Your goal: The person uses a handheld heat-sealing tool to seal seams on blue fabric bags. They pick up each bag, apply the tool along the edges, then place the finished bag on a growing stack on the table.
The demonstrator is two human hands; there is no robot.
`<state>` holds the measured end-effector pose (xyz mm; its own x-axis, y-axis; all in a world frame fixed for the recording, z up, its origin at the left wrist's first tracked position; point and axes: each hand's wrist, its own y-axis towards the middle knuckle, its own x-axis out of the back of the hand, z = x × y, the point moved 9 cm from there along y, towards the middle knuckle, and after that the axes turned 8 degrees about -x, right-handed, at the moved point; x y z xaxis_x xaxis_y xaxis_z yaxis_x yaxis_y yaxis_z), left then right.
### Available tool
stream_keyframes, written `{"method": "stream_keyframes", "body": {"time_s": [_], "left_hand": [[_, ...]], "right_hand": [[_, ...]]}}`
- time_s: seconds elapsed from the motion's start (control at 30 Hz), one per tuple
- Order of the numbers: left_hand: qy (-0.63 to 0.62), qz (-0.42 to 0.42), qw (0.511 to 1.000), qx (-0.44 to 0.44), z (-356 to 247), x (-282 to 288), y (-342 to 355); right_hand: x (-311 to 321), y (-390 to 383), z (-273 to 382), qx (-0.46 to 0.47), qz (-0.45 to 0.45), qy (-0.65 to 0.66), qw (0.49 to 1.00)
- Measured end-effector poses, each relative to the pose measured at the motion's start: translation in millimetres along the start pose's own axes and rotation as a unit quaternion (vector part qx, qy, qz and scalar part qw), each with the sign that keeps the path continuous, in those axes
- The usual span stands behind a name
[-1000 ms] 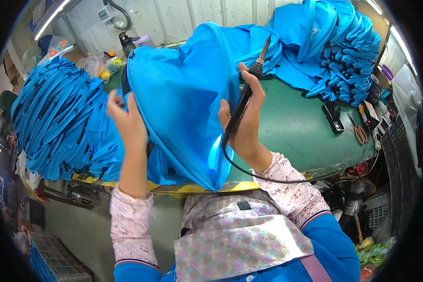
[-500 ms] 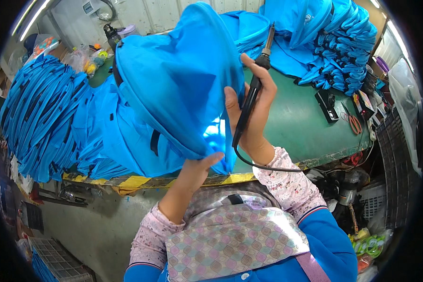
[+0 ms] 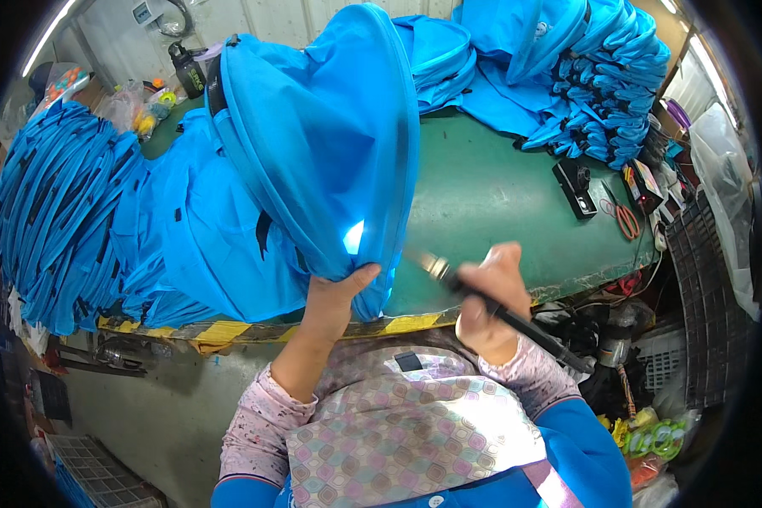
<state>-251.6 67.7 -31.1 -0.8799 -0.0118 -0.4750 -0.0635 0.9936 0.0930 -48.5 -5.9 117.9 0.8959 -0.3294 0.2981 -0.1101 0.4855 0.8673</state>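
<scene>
A blue fabric piece with stiff hooped rims (image 3: pixel 330 127) stands upright on the green table. My left hand (image 3: pixel 334 296) is closed on its lower rim, thumb on top. In my right hand (image 3: pixel 495 296) is a soldering iron (image 3: pixel 521 322) with a black handle, slightly smeared by motion. Its metal tip points left toward the rim, a little above my left thumb; whether the tip touches the fabric I cannot tell. A bright patch of light shows on the cloth near there. Fingers of the right hand wrap round the handle.
Stacked blue fabric pieces (image 3: pixel 59 212) lie at the left, with another pile (image 3: pixel 605 93) at the far right. On the green table (image 3: pixel 474 186) are a black box-shaped device (image 3: pixel 574 188) and orange-handled scissors (image 3: pixel 625 222). A black bottle (image 3: pixel 186 69) stands at the back left.
My right hand has left the hoop's right side and come down and right, turning the soldering iron from upright to pointing left. The hoop has shifted slightly left with my left hand.
</scene>
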Motion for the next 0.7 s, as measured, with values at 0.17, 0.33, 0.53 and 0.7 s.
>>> {"method": "stream_keyframes", "body": {"time_s": [0.17, 0.33, 0.53, 0.7], "left_hand": [[-0.011, -0.008, 1.000, -0.011, -2.9, -2.8, 3.9], [-0.023, 0.017, 1.000, 0.004, 4.0, -2.7, 6.3], [-0.016, 0.025, 0.999, -0.017, 5.5, -3.3, 8.1], [0.052, 0.027, 0.998, -0.015, 4.5, 3.4, -1.3]], "right_hand": [[-22.2, -35.1, 9.6, 0.091, 0.012, -0.058, 0.994], [-33.8, -38.1, 12.1, 0.133, 0.004, -0.094, 0.987], [-30.9, -19.3, -9.2, 0.018, 0.041, 0.000, 0.999], [-35.9, -6.8, -10.1, 0.058, 0.001, 0.021, 0.998]]}}
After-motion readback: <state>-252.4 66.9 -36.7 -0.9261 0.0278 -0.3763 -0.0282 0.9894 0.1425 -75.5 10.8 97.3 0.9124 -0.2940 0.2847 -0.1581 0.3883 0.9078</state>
